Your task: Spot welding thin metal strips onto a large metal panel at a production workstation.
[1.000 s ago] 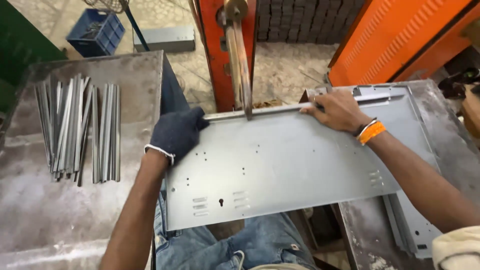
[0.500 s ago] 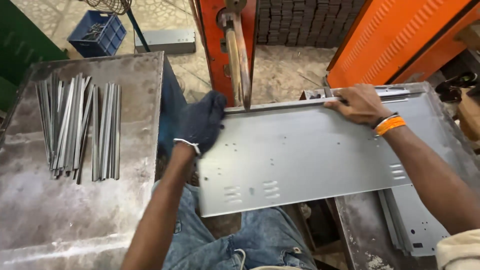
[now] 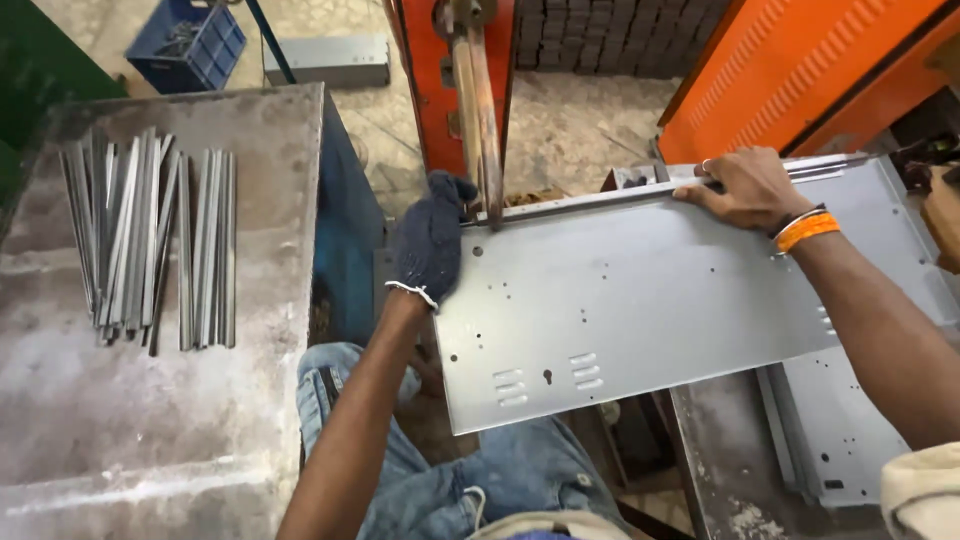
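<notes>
A grey sheet-metal panel (image 3: 640,300) with small holes and louvre slots lies across my lap, its far edge under the copper arm of a spot welder (image 3: 478,100). A thin metal strip (image 3: 590,200) runs along that far edge. My left hand (image 3: 432,240), in a dark knit glove, grips the panel's left far corner beside the welder arm. My bare right hand (image 3: 745,188), with an orange wristband, presses down on the strip and panel edge further right.
A steel table (image 3: 200,400) on the left carries several loose metal strips (image 3: 150,245). The orange welder body (image 3: 800,70) rises at the back. More panels (image 3: 850,420) are stacked at lower right. A blue crate (image 3: 190,40) stands on the floor.
The panel has slid to the right under the welder arm. My gloved left hand, at the panel's left corner, has ended up beside the arm. My right hand moved right with it.
</notes>
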